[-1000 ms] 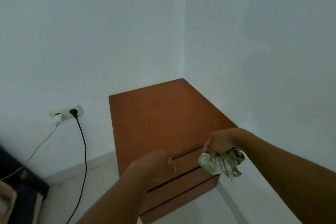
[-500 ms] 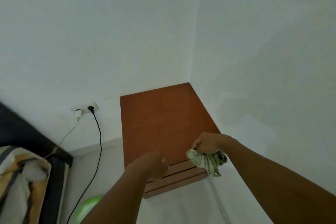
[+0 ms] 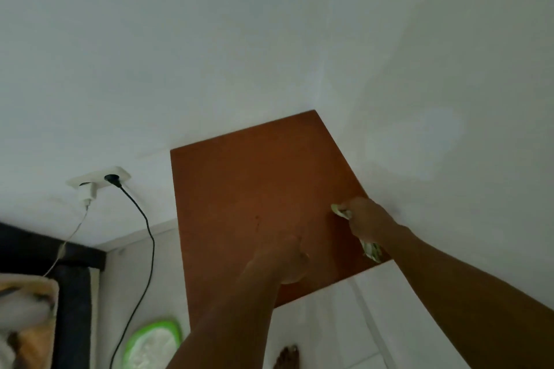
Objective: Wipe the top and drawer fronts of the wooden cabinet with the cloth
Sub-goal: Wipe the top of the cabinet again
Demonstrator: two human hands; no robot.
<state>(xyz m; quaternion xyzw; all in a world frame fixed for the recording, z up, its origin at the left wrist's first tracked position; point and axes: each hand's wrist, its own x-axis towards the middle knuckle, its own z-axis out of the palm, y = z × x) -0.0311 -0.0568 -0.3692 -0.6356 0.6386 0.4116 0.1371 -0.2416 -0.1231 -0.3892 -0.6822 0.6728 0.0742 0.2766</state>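
The wooden cabinet (image 3: 254, 189) stands in the room's corner, and I see only its brown top from above; the drawer fronts are out of sight. My right hand (image 3: 364, 220) grips a bunched green-and-white cloth (image 3: 371, 250) and holds it on the top near the right edge, close to the wall. The cloth shows at my fingertips and below my palm. My left hand (image 3: 281, 260) hovers over the front of the top with its fingers loosely curled and holds nothing.
White walls close in the cabinet at the back and right. A wall socket (image 3: 99, 181) with a black cable (image 3: 144, 234) and a white charger is to the left. A dark bed frame (image 3: 72, 293) and a green-rimmed object (image 3: 150, 344) lie lower left. A bare foot (image 3: 287, 358) shows below.
I have stepped closer and now look straight down on the top, so the drawer fronts have dropped from view. My right hand carried the cloth up from the front edge onto the top.
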